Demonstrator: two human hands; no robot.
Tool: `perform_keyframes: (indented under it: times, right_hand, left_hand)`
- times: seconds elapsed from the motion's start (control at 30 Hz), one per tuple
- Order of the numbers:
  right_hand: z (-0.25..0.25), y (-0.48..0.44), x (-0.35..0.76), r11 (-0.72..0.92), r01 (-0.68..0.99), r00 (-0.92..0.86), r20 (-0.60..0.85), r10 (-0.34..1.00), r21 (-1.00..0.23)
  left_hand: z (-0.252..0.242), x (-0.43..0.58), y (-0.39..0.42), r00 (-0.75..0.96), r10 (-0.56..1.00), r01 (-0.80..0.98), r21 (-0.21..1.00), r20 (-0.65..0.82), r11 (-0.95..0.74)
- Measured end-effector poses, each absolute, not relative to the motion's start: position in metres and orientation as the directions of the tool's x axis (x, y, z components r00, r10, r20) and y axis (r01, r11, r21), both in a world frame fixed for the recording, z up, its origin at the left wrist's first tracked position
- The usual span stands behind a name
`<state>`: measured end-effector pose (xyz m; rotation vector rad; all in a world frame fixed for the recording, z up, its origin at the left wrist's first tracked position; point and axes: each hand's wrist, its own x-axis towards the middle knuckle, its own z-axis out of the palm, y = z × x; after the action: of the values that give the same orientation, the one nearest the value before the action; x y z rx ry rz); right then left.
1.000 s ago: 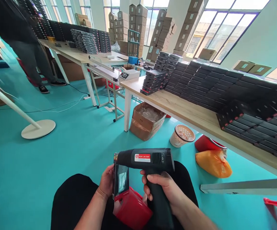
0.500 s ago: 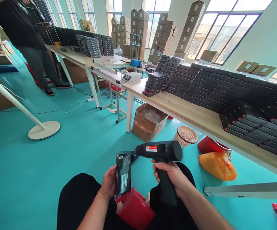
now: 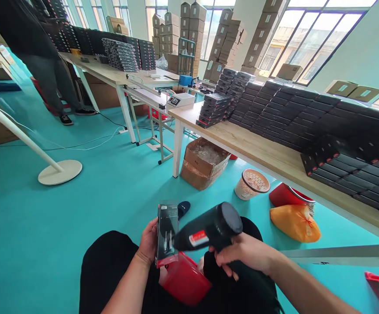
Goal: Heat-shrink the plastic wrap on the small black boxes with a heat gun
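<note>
My left hand [image 3: 148,242] is closed round a slim black box [image 3: 167,233] in shiny film, held upright above my lap. My right hand [image 3: 245,255] grips the handle of a black heat gun [image 3: 209,231] with a red label. The gun is tilted, its nozzle pointing left and down at the lower part of the box. A red container [image 3: 184,281] rests on my lap between my knees, just below the box.
A wooden table [image 3: 242,146] on the right carries rows of stacked black boxes [image 3: 291,113]. Under it stand an open cardboard box [image 3: 204,163], a paper cup [image 3: 251,184] and an orange bag [image 3: 294,222]. A fan stand [image 3: 60,171] is at left. A person [image 3: 39,56] stands far left.
The heat gun has swung from level to tilted, its nozzle now lower against the box. The box has stayed upright in my left hand.
</note>
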<state>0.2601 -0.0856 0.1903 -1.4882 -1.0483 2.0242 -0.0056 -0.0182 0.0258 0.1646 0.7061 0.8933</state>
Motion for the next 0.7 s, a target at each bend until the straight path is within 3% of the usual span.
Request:
perform_keyframes:
  times: [0.07,0.2,0.27,0.43,0.5,0.6,0.7]
  right_hand:
    - [0.196,-0.088,0.26,-0.631,0.17,-0.367,-0.643,0.672,-0.757]
    - [0.196,-0.078,0.253,-0.505,0.079,-0.218,-0.51,0.832,-0.859]
    - [0.195,-0.075,0.252,-0.479,0.086,-0.204,-0.486,0.85,-0.874]
    - [0.192,-0.095,0.254,-0.601,0.297,-0.432,-0.666,0.608,-0.742]
    - [0.188,-0.106,0.253,-0.604,0.253,-0.368,-0.652,0.663,-0.756]
    - [0.178,-0.119,0.248,-0.584,0.058,-0.178,-0.584,0.792,-0.81]
    - [0.167,-0.129,0.239,-0.612,0.048,-0.277,-0.599,0.751,-0.79]
  left_hand:
    - [0.025,-0.004,-0.017,0.423,0.764,-0.667,0.403,-0.488,0.627]
    - [0.022,-0.004,-0.016,0.417,0.756,-0.637,0.431,-0.504,0.639]
    - [0.021,-0.005,-0.016,0.431,0.751,-0.628,0.432,-0.499,0.647]
    - [0.022,-0.009,-0.014,0.428,0.778,-0.691,0.387,-0.46,0.61]
    - [0.021,-0.01,-0.014,0.393,0.804,-0.733,0.376,-0.445,0.567]
    - [0.019,-0.012,-0.014,0.349,0.832,-0.776,0.366,-0.43,0.515]
    - [0.016,-0.016,-0.013,0.315,0.858,-0.817,0.344,-0.407,0.463]
